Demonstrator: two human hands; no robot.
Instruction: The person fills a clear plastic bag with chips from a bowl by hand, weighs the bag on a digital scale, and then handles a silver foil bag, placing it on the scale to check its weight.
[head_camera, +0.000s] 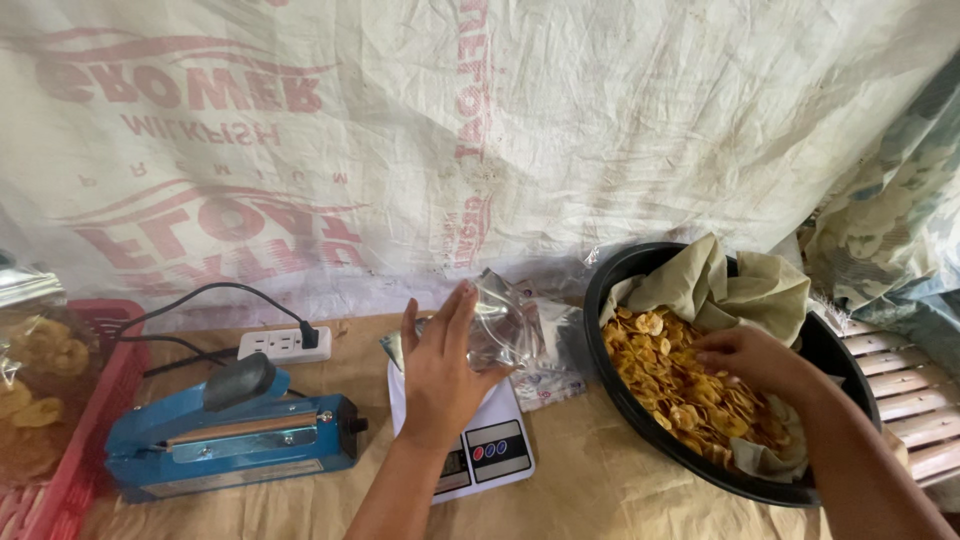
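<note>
The left hand (440, 370) held a clear plastic bag (505, 325) above the white kitchen scale (490, 450), fingers closed around its side. The right hand (750, 358) lay in the black basin (640, 262) on the banana chips (680, 385), fingers curled into them. A blue heat sealer (230, 435) stood left of the scale.

Left hand (440, 370) gripping clear bag (505, 325) above scale (490, 450); right hand (745, 355) among chips (670, 385) in black basin (640, 420).

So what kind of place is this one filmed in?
Probably a small home or makeshift snack-packing station: a black basin of yellow chips, a digital scale and a blue heat sealer on a paper-covered table, with sacking hung behind.
</note>
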